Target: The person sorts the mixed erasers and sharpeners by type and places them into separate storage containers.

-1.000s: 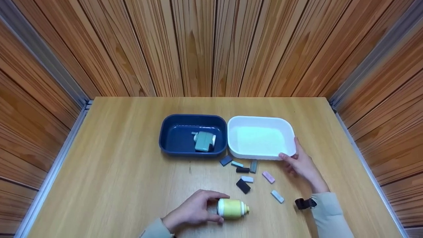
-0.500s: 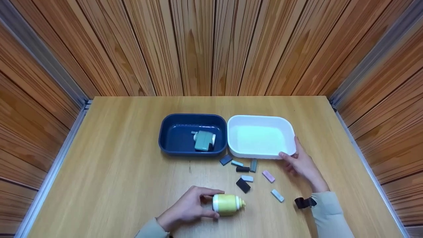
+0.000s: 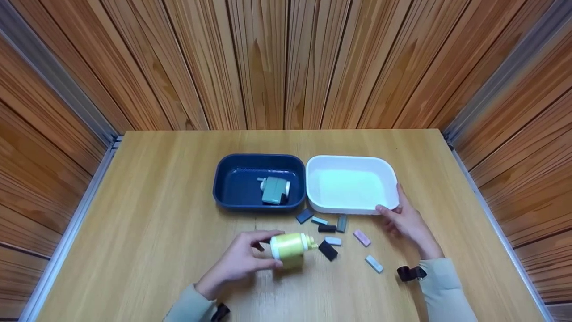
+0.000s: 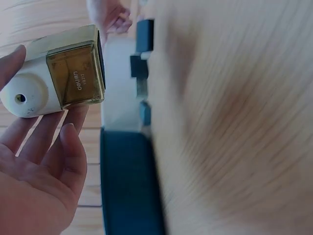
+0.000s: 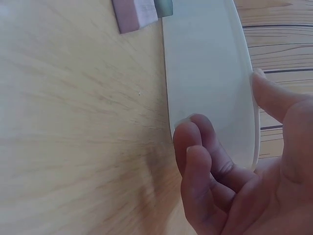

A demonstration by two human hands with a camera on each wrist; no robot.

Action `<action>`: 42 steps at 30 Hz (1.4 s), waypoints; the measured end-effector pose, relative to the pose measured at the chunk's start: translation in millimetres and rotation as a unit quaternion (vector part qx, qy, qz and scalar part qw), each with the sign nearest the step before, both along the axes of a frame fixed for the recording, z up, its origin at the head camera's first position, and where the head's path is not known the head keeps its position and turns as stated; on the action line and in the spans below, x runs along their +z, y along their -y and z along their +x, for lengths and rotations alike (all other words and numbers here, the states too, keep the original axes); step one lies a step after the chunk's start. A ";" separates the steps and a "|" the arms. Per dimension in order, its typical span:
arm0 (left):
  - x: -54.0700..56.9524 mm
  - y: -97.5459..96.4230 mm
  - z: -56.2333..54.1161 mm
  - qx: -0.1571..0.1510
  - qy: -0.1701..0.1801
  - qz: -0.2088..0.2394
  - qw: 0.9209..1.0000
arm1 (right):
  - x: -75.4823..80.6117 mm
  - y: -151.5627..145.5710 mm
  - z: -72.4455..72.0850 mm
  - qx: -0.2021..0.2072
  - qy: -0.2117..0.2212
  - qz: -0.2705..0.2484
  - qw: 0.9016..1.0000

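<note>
My left hand (image 3: 239, 257) grips a yellow and white pencil sharpener (image 3: 289, 246) between thumb and fingers, raised over the table. The left wrist view shows this sharpener's round pencil hole and brown see-through drawer (image 4: 76, 76). My right hand (image 3: 409, 221) holds the near right corner of a white tray (image 3: 346, 183), thumb on the rim and fingers at the outer wall. In the navy tray (image 3: 237, 188) to its left lies a teal pencil sharpener (image 3: 273, 190).
Several small eraser-like blocks lie before the trays, among them a pink block (image 3: 362, 238), a black block (image 3: 328, 251) and a pale blue block (image 3: 374, 264). The two trays stand side by side. Wooden panels (image 3: 263, 67) rise behind the table (image 3: 156, 201).
My left hand has lifted the yellow pencil sharpener from the table and carried it left and towards the trays. The right hand has stayed on the white tray.
</note>
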State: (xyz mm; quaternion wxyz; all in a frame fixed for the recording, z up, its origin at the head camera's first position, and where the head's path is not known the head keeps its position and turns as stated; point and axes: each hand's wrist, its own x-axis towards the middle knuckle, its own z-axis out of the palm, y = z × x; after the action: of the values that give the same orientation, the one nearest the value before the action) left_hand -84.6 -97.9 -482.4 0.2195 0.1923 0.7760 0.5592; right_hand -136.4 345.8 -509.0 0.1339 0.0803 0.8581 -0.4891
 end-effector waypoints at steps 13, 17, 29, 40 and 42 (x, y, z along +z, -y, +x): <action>20.7 25.0 -16.4 0.079 -0.059 0.038 0.994 | 1.5 0.2 -1.8 0.003 -0.002 0.001 1.000; 24.8 31.0 -21.9 0.093 -0.087 0.041 0.991 | 2.1 0.4 -1.4 0.002 -0.001 0.000 1.000; 30.1 50.0 -42.1 0.134 -0.073 0.069 0.986 | -0.1 -0.8 -1.6 0.003 -0.003 -0.018 1.000; 36.6 58.4 -59.1 0.164 -0.058 0.041 0.984 | -0.5 1.9 -2.0 -0.008 -0.012 0.000 1.000; 37.9 60.3 -62.3 0.167 -0.049 0.037 0.984 | -0.9 2.0 -1.9 -0.007 -0.012 0.002 1.000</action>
State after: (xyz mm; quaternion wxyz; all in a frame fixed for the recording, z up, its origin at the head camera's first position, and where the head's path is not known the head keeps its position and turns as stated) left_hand -147.0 -158.2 -444.5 0.0776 0.0956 0.7858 0.6061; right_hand -138.3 343.8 -509.9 0.1201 0.0802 0.8602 -0.4890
